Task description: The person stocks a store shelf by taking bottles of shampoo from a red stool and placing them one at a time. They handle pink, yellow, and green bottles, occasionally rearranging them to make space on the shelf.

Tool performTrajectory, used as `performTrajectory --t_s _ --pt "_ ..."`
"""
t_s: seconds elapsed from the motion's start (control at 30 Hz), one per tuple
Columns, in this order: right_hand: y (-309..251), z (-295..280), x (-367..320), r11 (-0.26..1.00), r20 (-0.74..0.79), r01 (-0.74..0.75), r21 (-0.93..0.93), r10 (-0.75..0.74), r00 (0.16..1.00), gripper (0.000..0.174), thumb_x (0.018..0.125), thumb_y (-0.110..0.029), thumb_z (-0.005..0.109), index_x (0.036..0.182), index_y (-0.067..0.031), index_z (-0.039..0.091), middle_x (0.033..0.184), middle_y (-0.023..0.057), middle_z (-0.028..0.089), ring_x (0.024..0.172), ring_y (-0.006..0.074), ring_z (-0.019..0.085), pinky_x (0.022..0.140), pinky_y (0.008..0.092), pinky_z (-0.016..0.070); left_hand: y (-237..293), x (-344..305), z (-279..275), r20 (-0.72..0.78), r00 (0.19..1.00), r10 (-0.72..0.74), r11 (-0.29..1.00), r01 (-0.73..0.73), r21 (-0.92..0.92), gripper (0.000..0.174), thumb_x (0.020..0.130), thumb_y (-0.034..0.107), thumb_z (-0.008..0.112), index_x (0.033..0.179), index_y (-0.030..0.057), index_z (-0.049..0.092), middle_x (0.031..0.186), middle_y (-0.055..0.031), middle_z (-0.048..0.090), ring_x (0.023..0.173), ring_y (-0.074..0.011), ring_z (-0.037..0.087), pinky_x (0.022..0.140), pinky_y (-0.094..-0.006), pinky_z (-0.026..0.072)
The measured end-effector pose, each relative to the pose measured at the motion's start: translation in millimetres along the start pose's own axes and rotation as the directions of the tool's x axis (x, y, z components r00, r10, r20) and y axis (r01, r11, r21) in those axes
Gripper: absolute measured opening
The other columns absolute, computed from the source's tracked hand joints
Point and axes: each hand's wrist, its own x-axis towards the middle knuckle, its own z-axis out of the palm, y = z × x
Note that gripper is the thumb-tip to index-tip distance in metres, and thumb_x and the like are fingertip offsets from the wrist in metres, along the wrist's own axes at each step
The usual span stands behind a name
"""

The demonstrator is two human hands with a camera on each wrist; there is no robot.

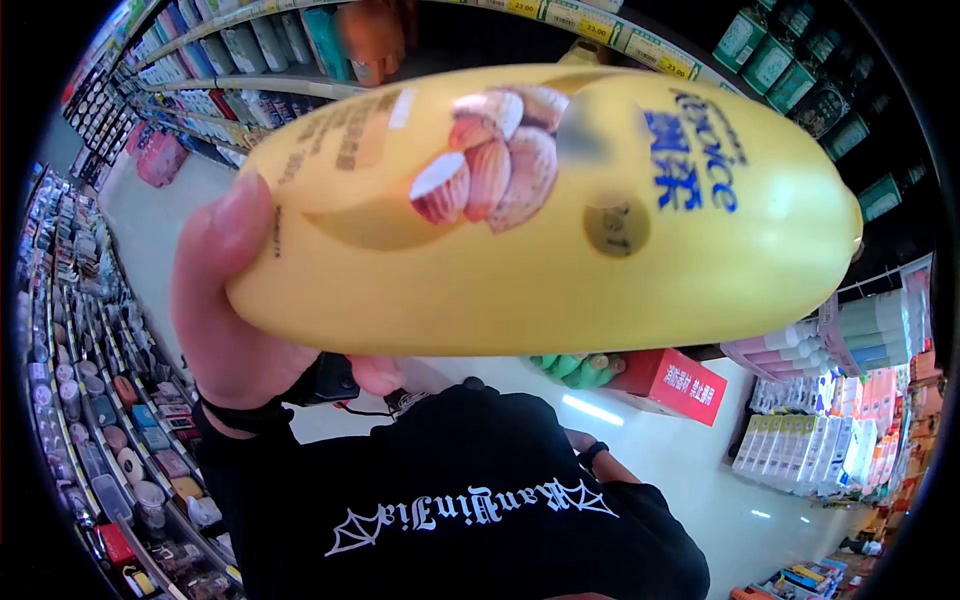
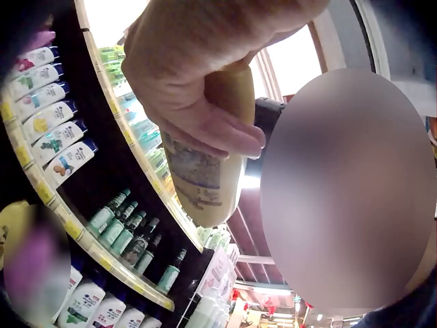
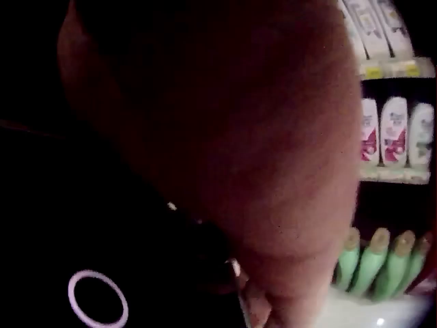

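Observation:
A large yellow shampoo bottle with almonds and blue lettering on its label lies sideways across the head view, close to the camera. My left hand grips it at its left end, the thumb against the label side. In the left wrist view the left hand curls its fingers around the bottle. Down by my side is my right hand, mostly hidden, with a black band at the wrist. In the right wrist view that hand is dark, beside a black surface with a pale ring; I cannot tell whether it holds anything.
Shelves of white bottles and green bottles stand close by. Small goods fill a rack on the left. A red box and green bottles are on the floor side, with packaged goods to the right.

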Motion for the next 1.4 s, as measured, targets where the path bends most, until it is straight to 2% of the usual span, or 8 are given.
performTrajectory --t_s 0.2,0.3,0.43,0.5,0.73,1.03,1.2,1.4 --pt "-86 -29 -4 0.813 0.119 -0.429 0.393 0.418 0.901 0.045 0.099 -0.031 0.05 0.133 -0.0014 0.053 0.133 0.0116 0.057 0.117 0.0221 0.054 0.102 0.0343 0.0395 -31 2 -7 -0.131 0.989 -0.066 0.985 0.043 -0.168 0.068 0.089 0.034 0.051 0.139 -0.0061 0.028 0.12 -0.0273 0.056 0.079 -0.0349 0.068 0.053 -0.0406 0.0597" --pt "-90 -26 -8 0.633 0.018 -0.122 0.764 0.168 0.986 0.043 0.1 -0.03 0.047 0.133 -0.0023 0.054 0.128 0.0102 0.06 0.112 0.0185 0.057 0.099 0.0343 0.0427 -51 7 -24 -0.097 0.985 -0.142 0.975 0.123 -0.183 0.063 0.087 0.027 0.056 0.136 -0.0025 0.029 0.121 -0.0236 0.055 0.087 -0.0351 0.067 0.056 -0.0426 0.0604" --pt "-116 -58 -1 0.903 -0.428 -0.318 -0.29 0.174 0.887 0.038 0.091 -0.025 0.06 0.122 -0.0032 0.06 0.11 0.0163 0.068 0.099 0.0283 0.065 0.086 0.0373 0.0505 -74 15 -38 -0.033 0.967 -0.251 0.941 0.235 -0.245 0.055 0.088 0.019 0.055 0.134 0.0026 0.031 0.125 -0.0192 0.053 0.104 -0.0347 0.063 0.066 -0.0484 0.0607" --pt "-173 -89 10 0.908 -0.563 -0.227 -0.352 -0.011 0.827 0.038 0.089 -0.024 0.064 0.121 -0.0039 0.06 0.11 0.0185 0.066 0.095 0.0313 0.065 0.081 0.0389 0.0517 -89 27 -47 0.021 0.961 -0.275 0.923 0.27 -0.273 0.052 0.089 0.014 0.056 0.133 0.0039 0.032 0.126 -0.0182 0.052 0.109 -0.0337 0.061 0.072 -0.0505 0.0597" --pt "-399 -142 30 0.879 -0.668 0.44 -0.183 -0.439 0.6 0.045 0.093 -0.018 0.058 0.133 0.0 0.047 0.103 0.0122 0.063 0.083 0.0199 0.061 0.079 0.032 0.0489 -184 93 -79 0.125 0.972 -0.2 0.979 0.203 -0.012 0.058 0.084 0.002 0.07 0.128 0.0082 0.032 0.125 -0.0125 0.05 0.116 -0.0224 0.055 0.086 -0.041 0.0544" --pt "-435 -159 106 0.93 -0.796 0.322 0.179 -0.055 0.603 0.046 0.095 -0.013 0.06 0.132 0.0017 0.038 0.107 0.0089 0.057 0.079 0.0094 0.057 0.068 0.0254 0.0479 -207 173 -126 0.367 0.923 -0.113 0.652 -0.21 0.729 0.071 0.079 0.025 0.078 0.136 0.0076 0.04 0.126 -0.0172 0.058 0.116 -0.033 0.058 0.097 -0.0395 0.0463" --pt "-451 -171 157 0.917 -0.91 0.242 -0.316 -0.366 0.197 0.052 0.079 -0.025 0.079 0.118 0.0015 0.058 0.115 0.0142 0.062 0.1 0.0261 0.064 0.085 0.0384 0.0499 -232 225 -157 0.534 0.845 0.027 0.573 -0.451 0.684 0.069 0.078 0.009 0.073 0.139 0.0102 0.04 0.134 -0.0148 0.054 0.122 -0.0352 0.052 0.102 -0.0416 0.0439" --pt "-471 -195 203 0.962 -0.971 0.137 -0.234 -0.237 0.005 0.046 0.075 -0.027 0.08 0.109 0.0001 0.063 0.106 0.0153 0.066 0.1 0.033 0.064 0.085 0.0395 0.049 -251 269 -169 0.585 0.806 0.091 0.522 -0.538 0.661 0.069 0.077 0.006 0.069 0.139 0.0058 0.039 0.143 -0.0172 0.045 0.131 -0.0372 0.042 0.112 -0.0472 0.031"
